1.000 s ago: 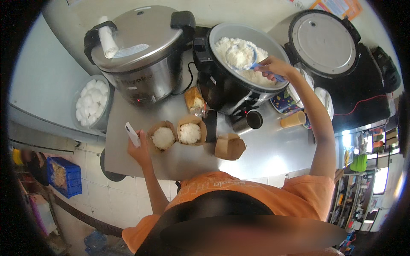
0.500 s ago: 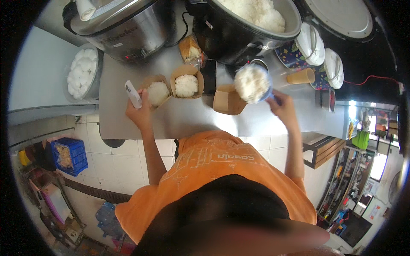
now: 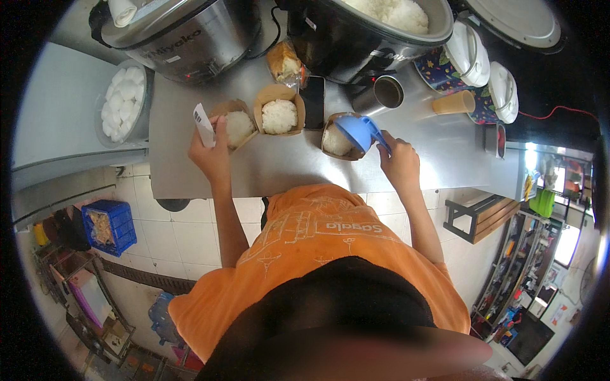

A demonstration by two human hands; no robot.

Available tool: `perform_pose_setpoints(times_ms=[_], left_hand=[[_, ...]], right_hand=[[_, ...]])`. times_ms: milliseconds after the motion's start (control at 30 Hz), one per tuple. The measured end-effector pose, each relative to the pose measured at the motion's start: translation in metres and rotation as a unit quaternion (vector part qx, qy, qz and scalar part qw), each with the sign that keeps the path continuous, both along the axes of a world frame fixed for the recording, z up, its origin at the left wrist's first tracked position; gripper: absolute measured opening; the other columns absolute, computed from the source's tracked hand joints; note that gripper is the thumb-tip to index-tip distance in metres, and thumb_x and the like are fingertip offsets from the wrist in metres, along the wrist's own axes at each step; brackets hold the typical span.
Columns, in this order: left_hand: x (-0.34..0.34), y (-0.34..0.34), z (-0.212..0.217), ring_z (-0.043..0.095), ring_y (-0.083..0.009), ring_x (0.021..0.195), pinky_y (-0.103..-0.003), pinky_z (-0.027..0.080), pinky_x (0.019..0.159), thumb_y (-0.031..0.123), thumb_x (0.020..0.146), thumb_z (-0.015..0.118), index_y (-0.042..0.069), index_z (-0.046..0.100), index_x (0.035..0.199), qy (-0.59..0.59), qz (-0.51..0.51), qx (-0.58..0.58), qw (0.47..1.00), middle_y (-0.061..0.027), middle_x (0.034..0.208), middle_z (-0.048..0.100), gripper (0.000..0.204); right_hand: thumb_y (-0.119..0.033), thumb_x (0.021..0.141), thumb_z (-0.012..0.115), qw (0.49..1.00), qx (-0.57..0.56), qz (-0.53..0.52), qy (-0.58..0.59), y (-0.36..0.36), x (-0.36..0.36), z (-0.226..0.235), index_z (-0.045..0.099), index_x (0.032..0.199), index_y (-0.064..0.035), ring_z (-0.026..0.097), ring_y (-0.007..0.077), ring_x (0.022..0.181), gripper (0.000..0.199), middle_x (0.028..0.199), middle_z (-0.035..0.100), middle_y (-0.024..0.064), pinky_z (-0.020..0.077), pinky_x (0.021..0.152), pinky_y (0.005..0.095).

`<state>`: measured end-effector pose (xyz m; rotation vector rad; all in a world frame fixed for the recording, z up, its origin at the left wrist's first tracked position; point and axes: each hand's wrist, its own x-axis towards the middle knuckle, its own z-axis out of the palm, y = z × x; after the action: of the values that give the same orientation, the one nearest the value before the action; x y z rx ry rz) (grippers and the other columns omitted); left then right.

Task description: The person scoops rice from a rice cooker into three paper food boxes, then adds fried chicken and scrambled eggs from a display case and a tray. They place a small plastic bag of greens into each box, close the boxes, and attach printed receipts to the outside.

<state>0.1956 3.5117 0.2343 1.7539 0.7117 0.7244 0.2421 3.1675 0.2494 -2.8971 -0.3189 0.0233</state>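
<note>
My right hand (image 3: 401,164) grips the handle of a blue scoop (image 3: 356,129), which is tipped over with its rounded back upward. White rice (image 3: 335,141) lies beneath it in the rightmost brown paper box (image 3: 346,157). In my left hand (image 3: 211,152) is a white paper slip (image 3: 203,127), pinched upright, with the fingertips by the edge of the leftmost paper box (image 3: 230,105), which holds a mound of rice. Between them stands a middle paper box (image 3: 260,101), also with rice in it.
Behind the boxes are an open rice cooker (image 3: 330,60), a closed cooker (image 3: 190,51), a bagged orange-brown food packet (image 3: 284,61), a dark phone (image 3: 314,95) and a metal cup (image 3: 379,95). A bowl of white rounded items (image 3: 147,117) stands left; a tan cup (image 3: 454,102) and lidded patterned pots (image 3: 438,71) stand right.
The scoop, full of rice before, has swung left and turned over above the rightmost box, where rice now lies. The left hand still holds the slip.
</note>
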Motion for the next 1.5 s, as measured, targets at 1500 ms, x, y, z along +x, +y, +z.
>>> perform_pose_setpoints(times_ms=[1500], left_hand=[[0.017,0.015,0.046,0.037,-0.0111,0.065,-0.028,0.04,0.06,0.068,0.091,0.024,-0.001,0.028,0.142,-0.341,-0.212,-0.554,0.729,-0.0057,0.091,0.05,0.087]], right_hand=[[-0.033,0.073,0.079,0.844,0.212,-0.099,-0.483,-0.193,0.315,0.334,0.07,0.086,0.0041,0.054,0.0137,0.06,0.041,0.081,0.069,0.0074,0.0439,0.052,0.0287]])
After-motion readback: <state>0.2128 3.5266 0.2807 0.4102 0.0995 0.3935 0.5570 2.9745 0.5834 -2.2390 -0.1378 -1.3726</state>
